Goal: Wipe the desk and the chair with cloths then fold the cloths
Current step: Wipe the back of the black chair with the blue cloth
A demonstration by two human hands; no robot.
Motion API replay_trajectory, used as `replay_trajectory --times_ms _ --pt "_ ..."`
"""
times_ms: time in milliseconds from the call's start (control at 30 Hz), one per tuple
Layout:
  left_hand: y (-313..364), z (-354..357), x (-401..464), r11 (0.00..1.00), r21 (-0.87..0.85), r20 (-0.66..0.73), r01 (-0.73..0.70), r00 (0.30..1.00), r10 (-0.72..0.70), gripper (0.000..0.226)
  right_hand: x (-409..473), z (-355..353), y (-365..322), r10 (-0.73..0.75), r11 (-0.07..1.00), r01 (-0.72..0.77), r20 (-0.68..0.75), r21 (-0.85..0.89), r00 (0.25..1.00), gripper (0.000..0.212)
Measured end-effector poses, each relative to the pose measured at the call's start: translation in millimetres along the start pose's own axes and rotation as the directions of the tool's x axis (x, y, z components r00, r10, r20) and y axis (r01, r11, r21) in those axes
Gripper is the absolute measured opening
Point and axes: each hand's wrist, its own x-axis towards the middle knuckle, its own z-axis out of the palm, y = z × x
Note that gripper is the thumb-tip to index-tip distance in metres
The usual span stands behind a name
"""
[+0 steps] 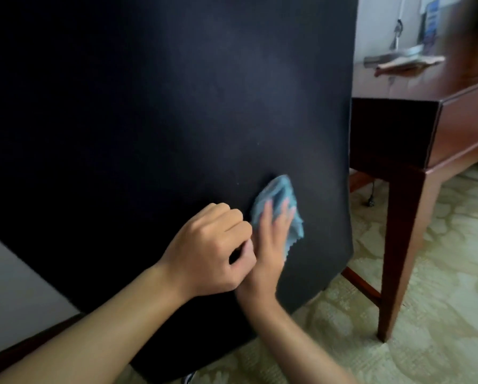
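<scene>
The dark navy back of the chair point(163, 112) fills most of the head view. A crumpled light blue cloth point(280, 194) lies pressed against its lower right part under the flat fingers of my right hand point(271, 242). My left hand point(213, 250) is closed in a fist just left of it, touching the right hand's thumb side, and I see nothing in it. The reddish wooden desk point(454, 126) stands to the right of the chair. Another cloth, brownish, point(409, 63) lies on the desk top far back.
A lamp base point(398, 40) and a blue card point(430, 20) stand at the back of the desk by the wall. A desk leg point(398, 245) and a low crossbar point(362, 284) sit close to the chair's right edge. Pale patterned carpet point(440, 300) covers the floor.
</scene>
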Motion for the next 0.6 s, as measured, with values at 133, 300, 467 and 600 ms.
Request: replay_trajectory --times_ms 133,300,467,600 --pt "-8 -23 -6 0.996 0.070 -0.077 0.063 0.995 -0.057 0.024 -47 26 -10 -0.454 0.882 0.471 0.325 0.030 0.829 0.048" --pt "-8 -41 0 0.994 0.072 -0.140 0.084 0.987 -0.073 0.024 10 16 -28 -0.585 0.746 0.664 0.419 -0.057 0.694 0.035" --pt "0 -75 34 0.995 0.053 -0.255 0.089 0.964 -0.073 0.028 115 22 -85 -0.495 0.861 0.489 -0.004 -0.140 0.869 0.042" --pt "-9 -96 31 0.984 0.111 -0.291 0.138 0.952 -0.101 0.026 102 16 -74 -0.521 0.838 0.518 0.030 -0.172 0.853 0.050"
